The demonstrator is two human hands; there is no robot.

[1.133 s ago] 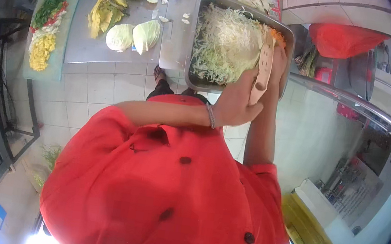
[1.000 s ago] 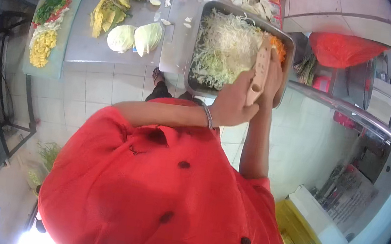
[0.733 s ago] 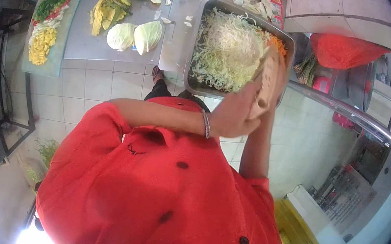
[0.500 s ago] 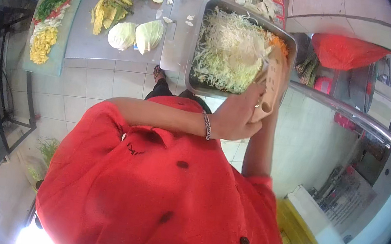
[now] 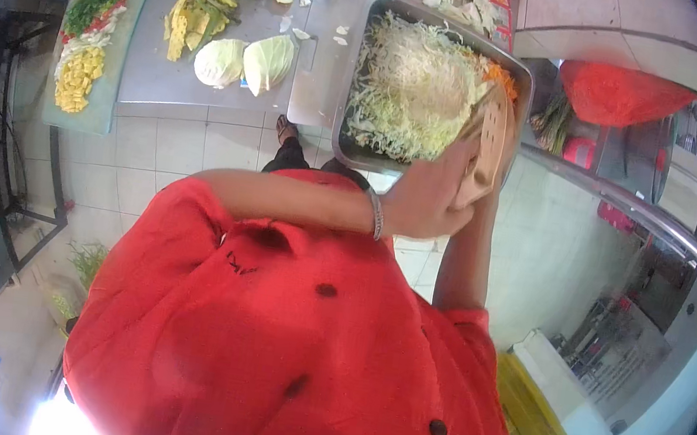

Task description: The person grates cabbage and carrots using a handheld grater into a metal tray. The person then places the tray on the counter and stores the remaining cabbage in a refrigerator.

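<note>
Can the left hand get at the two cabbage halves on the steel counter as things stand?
Probably not at once: the left hand is clasped on the wooden grater over the steel tray. The cabbage halves lie uncovered left of it.

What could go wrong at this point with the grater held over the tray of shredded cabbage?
The left hand presses close against the beige grater, so knuckles could scrape its face. The steel tray is heaped with shredded cabbage and its near edge seems to overhang the counter, so shreds could spill to the floor or the tray tip. The right hand is hidden; its grip cannot be judged.
</note>
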